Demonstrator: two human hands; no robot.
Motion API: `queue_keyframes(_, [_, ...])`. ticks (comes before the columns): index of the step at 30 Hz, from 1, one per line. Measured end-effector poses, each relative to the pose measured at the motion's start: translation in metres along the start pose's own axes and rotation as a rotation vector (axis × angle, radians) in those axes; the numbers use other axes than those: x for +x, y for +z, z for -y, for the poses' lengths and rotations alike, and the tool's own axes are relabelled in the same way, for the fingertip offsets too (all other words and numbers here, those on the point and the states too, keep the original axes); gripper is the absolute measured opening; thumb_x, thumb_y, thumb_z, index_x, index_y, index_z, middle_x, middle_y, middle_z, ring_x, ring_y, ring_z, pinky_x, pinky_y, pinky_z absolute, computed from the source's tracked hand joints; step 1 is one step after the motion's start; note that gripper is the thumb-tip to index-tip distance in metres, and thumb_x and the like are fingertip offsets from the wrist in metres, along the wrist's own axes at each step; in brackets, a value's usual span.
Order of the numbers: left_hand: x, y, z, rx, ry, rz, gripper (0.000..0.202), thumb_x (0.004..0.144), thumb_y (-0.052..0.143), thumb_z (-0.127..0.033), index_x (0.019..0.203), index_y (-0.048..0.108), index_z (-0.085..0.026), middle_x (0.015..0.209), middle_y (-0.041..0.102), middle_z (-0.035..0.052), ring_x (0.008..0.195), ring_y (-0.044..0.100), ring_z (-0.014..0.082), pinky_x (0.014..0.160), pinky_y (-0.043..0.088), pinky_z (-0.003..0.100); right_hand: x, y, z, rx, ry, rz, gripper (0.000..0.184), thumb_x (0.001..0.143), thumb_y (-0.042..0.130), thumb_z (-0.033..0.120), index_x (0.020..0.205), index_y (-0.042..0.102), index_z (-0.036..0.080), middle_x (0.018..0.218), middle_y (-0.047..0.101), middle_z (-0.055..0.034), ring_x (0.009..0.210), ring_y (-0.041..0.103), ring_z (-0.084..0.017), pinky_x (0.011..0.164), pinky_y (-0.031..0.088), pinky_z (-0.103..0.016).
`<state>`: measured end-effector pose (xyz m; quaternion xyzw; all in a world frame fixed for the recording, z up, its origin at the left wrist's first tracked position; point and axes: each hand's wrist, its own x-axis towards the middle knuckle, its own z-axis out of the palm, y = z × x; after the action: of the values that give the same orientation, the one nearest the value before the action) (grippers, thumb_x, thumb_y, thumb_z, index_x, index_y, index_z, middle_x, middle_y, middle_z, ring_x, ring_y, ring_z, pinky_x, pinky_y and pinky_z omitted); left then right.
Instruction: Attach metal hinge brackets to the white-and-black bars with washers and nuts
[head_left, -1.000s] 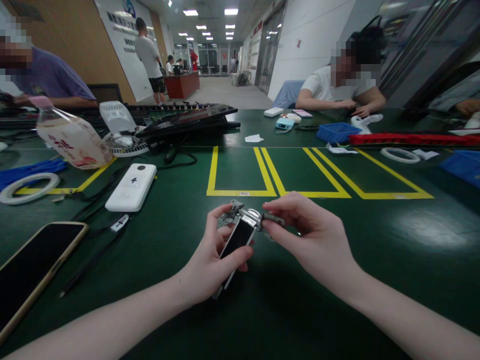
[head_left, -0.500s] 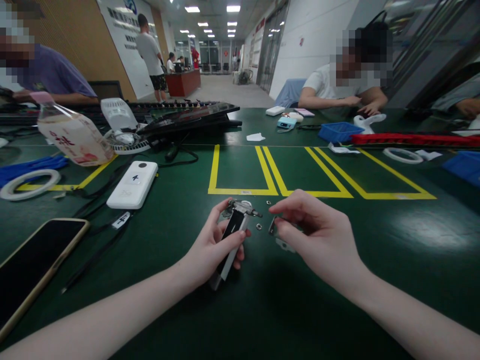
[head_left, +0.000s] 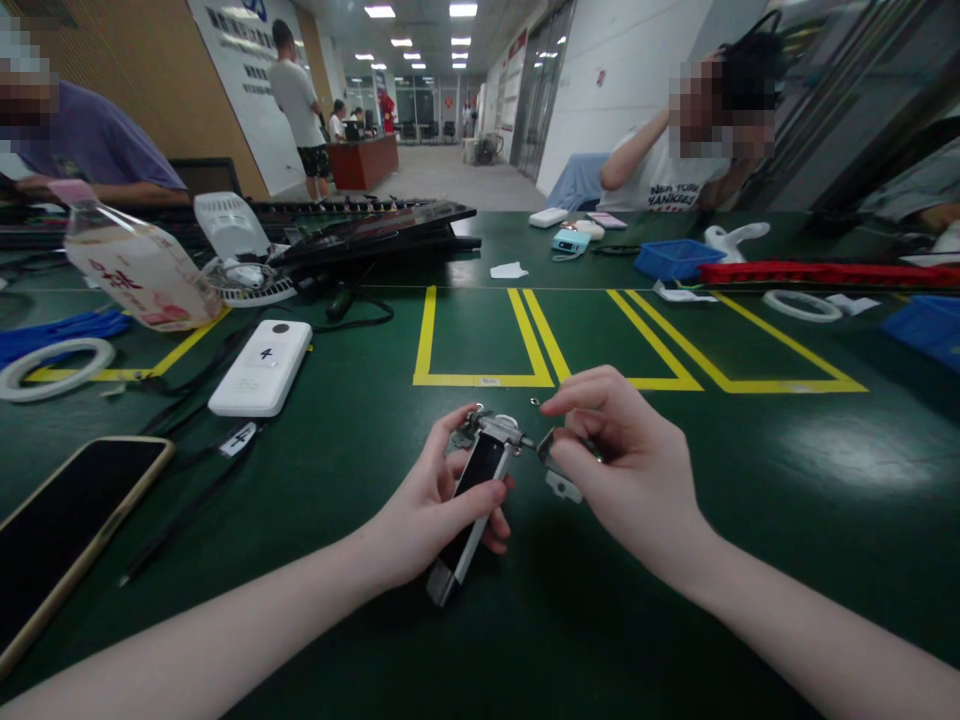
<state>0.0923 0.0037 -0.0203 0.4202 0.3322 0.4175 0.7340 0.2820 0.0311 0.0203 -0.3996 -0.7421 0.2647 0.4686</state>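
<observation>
My left hand (head_left: 416,515) is wrapped around a slim black and silver metal device (head_left: 484,465), tilted with its mechanism end away from me. A short pin sticks out of that end toward the right. Between thumb and fingers, my right hand (head_left: 637,460) pinches a small dark metal plate (head_left: 545,446), at or very close to the pin's tip; contact is hard to make out. Below those fingers a small silver bracket (head_left: 562,487) with a hole shows, partly hidden. Just beyond the hands, a small nut-like metal piece (head_left: 535,402) lies on the green table (head_left: 600,620).
Left of my hands are a white power bank (head_left: 261,370), a phone (head_left: 75,530) and black cords. Farther back stand a drink bottle (head_left: 139,265) and a white fan (head_left: 236,235). Yellow tape (head_left: 484,380) outlines areas ahead. A blue tray (head_left: 671,260) sits near a seated person.
My left hand has brought the device slightly right, so its pin now meets or nearly meets the plate in my right hand. The person opposite has raised their hands to their head.
</observation>
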Motion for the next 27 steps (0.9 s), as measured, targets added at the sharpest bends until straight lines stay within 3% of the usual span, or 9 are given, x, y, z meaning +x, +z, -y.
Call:
queue_keyframes(11, [0.0002, -0.0025, -0.0002, 0.028, -0.055, 0.047, 0.076, 0.086, 0.067, -0.02, 0.145, 0.02, -0.032, 0.101, 0.063, 0.0066, 0.081, 0.067, 0.0192, 0.073, 0.055, 0.038, -0.001, 0.0029, -0.0004, 0.024, 0.001, 0.044, 0.017, 0.082, 0.051, 0.005, 0.089, 0.059, 0.019, 0.092, 0.051, -0.0005, 0.057, 0.042, -0.006, 0.05, 0.035, -0.02])
queue_keyframes(21, [-0.0003, -0.0006, -0.0046, 0.003, -0.105, 0.09, 0.063, 0.081, 0.073, -0.02, 0.133, 0.037, -0.021, 0.104, 0.071, 0.0127, 0.093, 0.069, 0.0259, 0.081, 0.052, 0.041, 0.0058, -0.0036, 0.0055, -0.061, -0.071, 0.196, 0.024, 0.084, 0.048, 0.001, 0.09, 0.063, 0.019, 0.097, 0.054, -0.0019, 0.07, 0.05, -0.009, 0.056, 0.04, -0.022])
queue_keyframes(27, [0.0023, -0.0017, -0.0056, -0.04, -0.139, 0.066, 0.056, 0.084, 0.071, -0.023, 0.13, 0.039, -0.018, 0.103, 0.072, 0.0134, 0.09, 0.07, 0.0249, 0.082, 0.052, 0.041, 0.0051, -0.0018, 0.0033, -0.068, -0.079, 0.184, 0.021, 0.084, 0.051, 0.003, 0.088, 0.064, 0.018, 0.096, 0.056, -0.0023, 0.08, 0.055, -0.012, 0.062, 0.045, -0.023])
